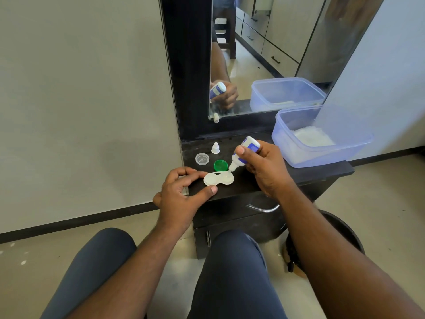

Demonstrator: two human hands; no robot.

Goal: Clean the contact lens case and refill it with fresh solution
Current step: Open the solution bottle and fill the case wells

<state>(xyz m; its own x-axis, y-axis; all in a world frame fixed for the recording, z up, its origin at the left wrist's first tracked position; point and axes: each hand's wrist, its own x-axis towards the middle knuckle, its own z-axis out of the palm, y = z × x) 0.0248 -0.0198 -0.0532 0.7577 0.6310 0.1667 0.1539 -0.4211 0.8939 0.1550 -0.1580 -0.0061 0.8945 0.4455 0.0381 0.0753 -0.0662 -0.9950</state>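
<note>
While the right hand (264, 166) grips the tipped solution bottle (243, 155), left hand (184, 192) pinches the lens case (218, 178) near the worktop's front edge; refilling underway, caps (220, 165) off.

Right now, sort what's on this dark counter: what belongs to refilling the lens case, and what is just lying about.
In use:
- lens case, steadied by the left hand
- solution bottle, tipped nozzle-down over the case's right well by the right hand
- green cap
- clear cap
- white bottle cap

Lying about:
- blue plastic tub
- mirror
</note>
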